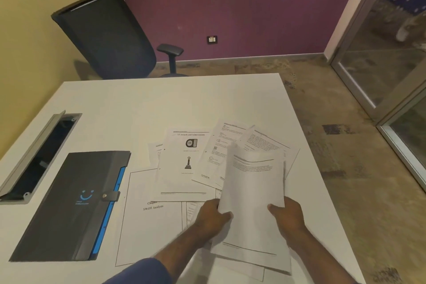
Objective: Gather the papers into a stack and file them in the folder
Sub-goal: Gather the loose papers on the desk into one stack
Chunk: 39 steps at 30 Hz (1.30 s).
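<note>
Both hands closed on a small stack (252,193) of sheets, lifted off the table (161,104) and tilted toward the camera. Left hand (211,215) pinches the stack's left edge, thumb on top; right hand (288,215) grips the right edge the same way, fingers out of sight underneath. More loose papers lie fanned on the table beyond and under the stack: an awards page (184,161), two text pages (230,145) overlapping to its right, a large SWOT sheet (149,221) nearest the folder, others partly covered. Folder (69,207) lies flat at left, dark cover, blue edge, its snap tab looks fastened; well apart from the hands. Gathering looks partly done, filing not begun. Handling judgement: sheets are light, limp, and slide on each other and on the smooth top; the held stack's lower edges are already uneven. Best held at opposite long edges as now, then tapped square on the table. Flat sheets are hard to lift from the middle; likely easier to slide each to an overlap or the table edge and pinch a corner. Creasing is the main risk. Chair (108,37) stands beyond the table.
</note>
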Motion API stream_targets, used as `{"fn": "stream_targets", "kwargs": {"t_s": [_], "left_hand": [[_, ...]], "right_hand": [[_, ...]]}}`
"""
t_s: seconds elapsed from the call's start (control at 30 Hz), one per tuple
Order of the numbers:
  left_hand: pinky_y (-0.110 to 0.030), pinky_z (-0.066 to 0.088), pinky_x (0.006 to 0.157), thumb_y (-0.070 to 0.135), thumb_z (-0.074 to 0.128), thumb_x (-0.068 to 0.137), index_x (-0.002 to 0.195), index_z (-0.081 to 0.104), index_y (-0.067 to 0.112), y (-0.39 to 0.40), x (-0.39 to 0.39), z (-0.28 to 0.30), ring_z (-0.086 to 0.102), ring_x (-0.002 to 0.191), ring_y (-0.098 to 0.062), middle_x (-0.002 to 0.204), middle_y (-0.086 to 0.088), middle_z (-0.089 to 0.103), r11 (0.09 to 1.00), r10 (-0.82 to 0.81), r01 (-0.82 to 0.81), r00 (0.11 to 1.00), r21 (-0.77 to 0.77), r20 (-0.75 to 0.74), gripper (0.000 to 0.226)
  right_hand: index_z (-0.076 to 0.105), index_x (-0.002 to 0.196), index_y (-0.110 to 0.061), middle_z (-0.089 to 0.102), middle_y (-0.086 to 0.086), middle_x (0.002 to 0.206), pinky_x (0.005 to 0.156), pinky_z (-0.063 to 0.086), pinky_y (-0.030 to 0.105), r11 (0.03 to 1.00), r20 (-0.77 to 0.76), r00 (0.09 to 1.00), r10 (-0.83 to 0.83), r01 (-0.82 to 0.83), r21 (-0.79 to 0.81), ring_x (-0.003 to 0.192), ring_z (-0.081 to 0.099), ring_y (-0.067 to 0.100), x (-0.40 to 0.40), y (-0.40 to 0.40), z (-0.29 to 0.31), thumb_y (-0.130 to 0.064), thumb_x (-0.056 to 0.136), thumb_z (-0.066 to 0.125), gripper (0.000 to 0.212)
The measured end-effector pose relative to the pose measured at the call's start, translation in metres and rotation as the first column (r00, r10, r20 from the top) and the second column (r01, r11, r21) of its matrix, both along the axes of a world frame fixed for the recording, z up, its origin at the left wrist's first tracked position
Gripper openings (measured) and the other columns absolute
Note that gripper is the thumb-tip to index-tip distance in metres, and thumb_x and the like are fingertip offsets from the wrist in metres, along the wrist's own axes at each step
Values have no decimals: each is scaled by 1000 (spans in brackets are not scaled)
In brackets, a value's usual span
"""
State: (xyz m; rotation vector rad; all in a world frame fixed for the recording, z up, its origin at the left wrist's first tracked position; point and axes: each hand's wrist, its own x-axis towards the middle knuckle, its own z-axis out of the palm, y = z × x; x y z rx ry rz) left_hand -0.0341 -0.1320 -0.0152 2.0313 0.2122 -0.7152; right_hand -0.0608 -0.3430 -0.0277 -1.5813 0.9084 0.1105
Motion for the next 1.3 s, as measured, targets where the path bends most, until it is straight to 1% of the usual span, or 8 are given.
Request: {"fn": "stream_targets", "kwargs": {"t_s": [0.23,0.3,0.4,0.57,0.7,0.93,1.07,1.3], "left_hand": [[-25,46,62,35,67,84,94,66,20,23,36,0,60,70,-9,82,9,65,995,99,-101,990,19,103,18],[-28,49,71,31,67,86,103,66,18,34,54,-3,64,77,-14,86,5,66,984,152,-164,975,63,163,22],[-29,47,81,27,66,84,112,66,14,61,79,-9,65,97,-23,100,-3,67,941,145,-214,955,263,260,31],[-48,46,92,51,69,77,130,53,16,121,95,-19,53,117,-34,127,-12,55,702,212,-314,949,639,233,65],[-50,54,84,52,73,74,118,50,1,140,98,-30,57,106,-37,116,-18,57,796,272,-272,959,540,82,71],[-40,57,74,18,58,87,98,58,7,135,88,-36,63,87,-32,95,-9,65,882,260,-288,957,374,126,15],[-32,45,62,16,50,95,79,53,12,147,63,-38,59,78,-25,88,-11,65,887,334,-365,930,281,154,17],[-36,54,78,27,54,94,96,67,5,190,1,-44,62,87,-25,95,-8,67,765,287,-336,942,549,176,25]], "right_hand": [[64,120,-4,70,10,102,75,48,30,992,77,997,-11,1,127,89,63,27,5,-14,1,5,88,62,34],[60,125,-2,67,11,111,86,46,33,989,84,996,-29,16,149,96,62,28,9,-19,-2,4,89,62,37],[58,129,-2,65,10,114,93,43,35,984,78,996,-42,27,178,101,60,29,13,-24,-5,1,88,64,41],[65,118,-8,69,3,99,74,46,28,976,75,997,-26,9,218,85,63,17,22,-20,-5,-1,87,67,32],[69,98,-15,72,-5,87,64,48,26,966,78,997,-23,2,259,81,66,14,30,-5,-3,-2,85,70,19],[72,98,-15,75,4,94,84,53,37,957,78,996,35,-56,286,87,69,27,38,15,0,-4,84,72,18],[72,98,-15,75,5,95,89,53,42,958,83,995,53,-74,275,88,69,28,36,16,2,-5,84,71,17],[73,96,-16,75,5,94,91,53,43,951,58,992,113,-124,282,89,69,28,29,31,-2,-4,83,71,17]]}}
